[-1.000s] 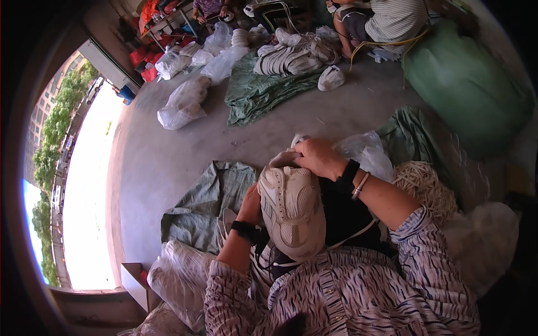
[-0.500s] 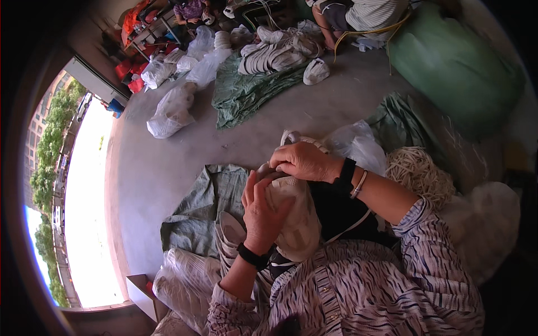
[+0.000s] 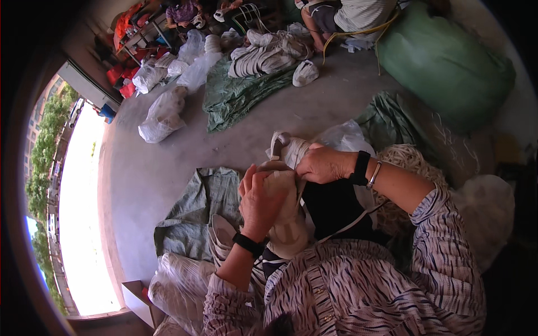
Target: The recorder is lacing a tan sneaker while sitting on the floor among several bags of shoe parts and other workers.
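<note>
A cream-coloured shoe (image 3: 290,228) lies over my lap, toe toward me. My left hand (image 3: 259,203) is closed round its left side, fingers over the opening. At the shoe's upper right edge, my right hand (image 3: 326,164) pinches a pale shoelace that shows below its fingertips. The fingertips themselves are partly hidden. Another length of lace (image 3: 348,227) crosses the dark cloth (image 3: 334,210) on my lap. Just beyond the hands lies another pale shoe (image 3: 294,150), partly covered by my right hand.
A heap of cream laces (image 3: 412,162) sits to my right, near clear plastic (image 3: 342,136). Stacked shoe pieces (image 3: 222,232) and a plastic-wrapped bundle (image 3: 179,283) are at my left. Farther off are piled shoes (image 3: 260,59), a big green sack (image 3: 443,67) and other seated people.
My right hand has moved right, from the shoe's opening to its upper right edge, drawing lace outward. My left hand stays on the shoe. The view has shifted slightly.
</note>
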`<state>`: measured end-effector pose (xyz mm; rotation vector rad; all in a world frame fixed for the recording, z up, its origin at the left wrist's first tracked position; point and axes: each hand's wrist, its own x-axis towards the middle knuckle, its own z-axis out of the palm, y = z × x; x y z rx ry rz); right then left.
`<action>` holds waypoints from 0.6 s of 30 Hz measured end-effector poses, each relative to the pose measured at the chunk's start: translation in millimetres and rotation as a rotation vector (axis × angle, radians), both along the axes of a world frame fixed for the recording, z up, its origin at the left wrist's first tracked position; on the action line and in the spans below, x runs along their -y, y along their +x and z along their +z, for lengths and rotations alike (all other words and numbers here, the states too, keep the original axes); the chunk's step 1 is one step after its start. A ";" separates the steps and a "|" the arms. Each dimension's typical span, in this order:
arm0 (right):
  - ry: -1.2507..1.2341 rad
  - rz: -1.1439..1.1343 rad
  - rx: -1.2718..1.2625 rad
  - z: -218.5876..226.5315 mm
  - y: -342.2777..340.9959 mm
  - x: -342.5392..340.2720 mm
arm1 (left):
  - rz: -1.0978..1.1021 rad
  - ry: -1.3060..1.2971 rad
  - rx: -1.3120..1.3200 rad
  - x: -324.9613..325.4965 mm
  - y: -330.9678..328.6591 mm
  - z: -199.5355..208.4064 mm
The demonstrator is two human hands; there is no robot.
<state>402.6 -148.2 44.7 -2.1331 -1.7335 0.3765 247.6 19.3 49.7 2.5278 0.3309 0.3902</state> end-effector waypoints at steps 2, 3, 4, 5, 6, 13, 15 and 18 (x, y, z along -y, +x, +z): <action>0.119 0.031 -0.034 1.6 -2.9 6.0 | 0.002 0.015 -0.011 10.0 0.2 2.1; 0.107 -0.002 -0.134 2.5 -1.8 6.2 | 0.002 0.033 -0.020 12.7 1.5 3.0; 0.106 -0.009 -0.133 2.5 -2.2 4.8 | -0.004 0.031 -0.020 13.1 2.8 3.9; 0.045 -0.085 -0.149 3.4 -3.9 2.6 | -0.017 0.076 -0.017 15.0 2.0 5.1; -0.017 -0.162 -0.164 4.1 -5.5 1.0 | -0.029 0.120 -0.014 16.9 1.8 5.6; 0.071 -0.253 -0.020 -15.9 -22.7 -3.5 | -0.085 0.105 0.019 26.2 0.2 -19.4; 0.348 -0.310 0.163 -13.8 -30.3 2.0 | -0.183 0.124 0.168 21.5 -11.9 -33.6; 0.220 -0.137 0.319 -0.8 -40.4 4.6 | -0.188 0.065 0.128 27.8 -32.4 -36.0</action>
